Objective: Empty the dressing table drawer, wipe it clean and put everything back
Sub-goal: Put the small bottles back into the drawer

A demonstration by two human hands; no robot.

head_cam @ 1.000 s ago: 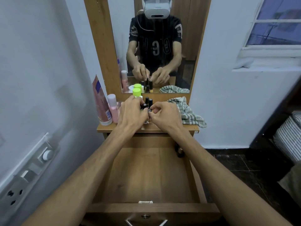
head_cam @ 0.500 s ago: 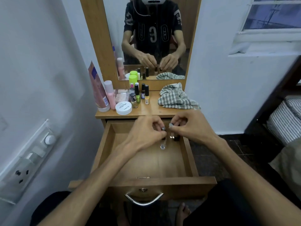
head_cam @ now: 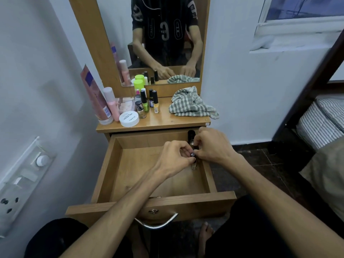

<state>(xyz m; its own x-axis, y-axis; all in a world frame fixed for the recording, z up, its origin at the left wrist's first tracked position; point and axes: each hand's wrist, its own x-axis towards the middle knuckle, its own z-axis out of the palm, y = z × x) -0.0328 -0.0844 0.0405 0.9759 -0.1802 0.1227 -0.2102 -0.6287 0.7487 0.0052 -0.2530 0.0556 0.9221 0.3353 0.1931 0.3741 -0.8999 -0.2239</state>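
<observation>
Drawer (head_cam: 130, 164) pulled open. Left hand (head_cam: 175, 157) and right hand (head_cam: 214, 146) pinch small nail polish bottles (head_cam: 193, 164) at drawer's right rear corner. Checked cloth (head_cam: 191, 103) on tabletop above drawer, right side.

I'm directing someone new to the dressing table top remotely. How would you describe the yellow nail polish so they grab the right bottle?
Start at the mirror and drop to the wooden tabletop below it, left of the checked cloth. In the cluster of small bottles there, the yellow nail polish stands upright at the right end, nearest the cloth. It alone pairs a black cap with yellow contents; its neighbour is green.
</observation>
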